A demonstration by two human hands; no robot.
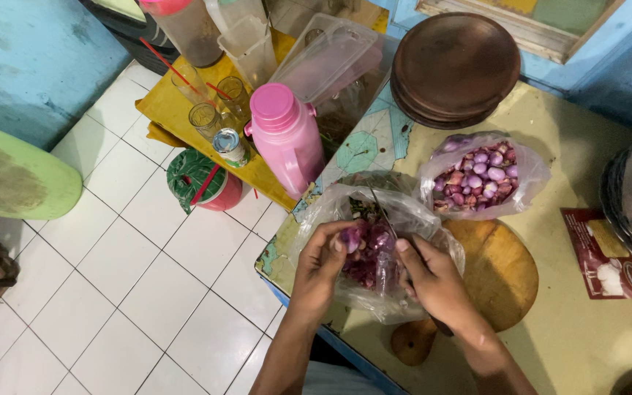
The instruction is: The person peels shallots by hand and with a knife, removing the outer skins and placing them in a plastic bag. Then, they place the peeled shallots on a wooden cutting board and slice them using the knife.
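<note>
Purple shallots [479,175], pink flask [287,135]

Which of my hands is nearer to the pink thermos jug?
Left. The left hand, holding a purple shallot, sits just below and slightly right of the pink thermos jug. The right hand, gripping a knife, lies farther right, over the wooden cutting board.

Both forearms are bare from the wrists to the bottom edge of the frame; no sleeve or cuff shows on either. Left hand [321,267] and right hand [433,278]: no gloves, no rings visible, no watch or band at either wrist. Fingernails are short and unpainted as far as can be made out. A strip of pale, light grey-white garment shows between the forearms at the bottom edge; its kind cannot be told.
</note>
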